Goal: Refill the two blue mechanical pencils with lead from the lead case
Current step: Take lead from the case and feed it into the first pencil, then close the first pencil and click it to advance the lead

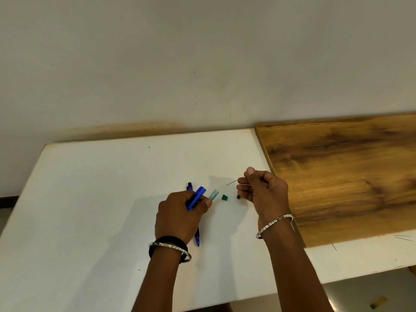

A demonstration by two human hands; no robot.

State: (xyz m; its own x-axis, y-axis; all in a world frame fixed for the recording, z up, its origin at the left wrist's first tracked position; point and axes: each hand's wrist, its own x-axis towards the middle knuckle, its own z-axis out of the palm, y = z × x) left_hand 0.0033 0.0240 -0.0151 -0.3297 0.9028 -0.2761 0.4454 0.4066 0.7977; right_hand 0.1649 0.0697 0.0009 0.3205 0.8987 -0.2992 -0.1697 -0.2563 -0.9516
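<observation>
A person's two hands work over a white rectangular worktop (pixel 94 199) set against a pale wall. The left hand (pixel 180 217) is curled closed around a blue plastic mechanical pencil (pixel 196 198), its upper end pointing up and to the right out of the fist. A second blue mechanical pencil with a black tip (pixel 197 238) lies flat on the worktop, mostly hidden beneath that hand, with one end showing beyond the knuckles and the other near the wrist. The right hand (pixel 263 192) pinches thin dark pencil leads (pixel 231 182) between thumb and forefinger, the other fingers folded in; a small dark piece (pixel 238 196) shows at its lower fingers. Between the hands lie a translucent pale green lead case (pixel 213 194) and, just right of it, its small dark green cap (pixel 224 197). Both wrists wear silver bangles. A brown wood-grain board (pixel 342 176) covers the worktop's far right. Bare white surface extends left and near.
</observation>
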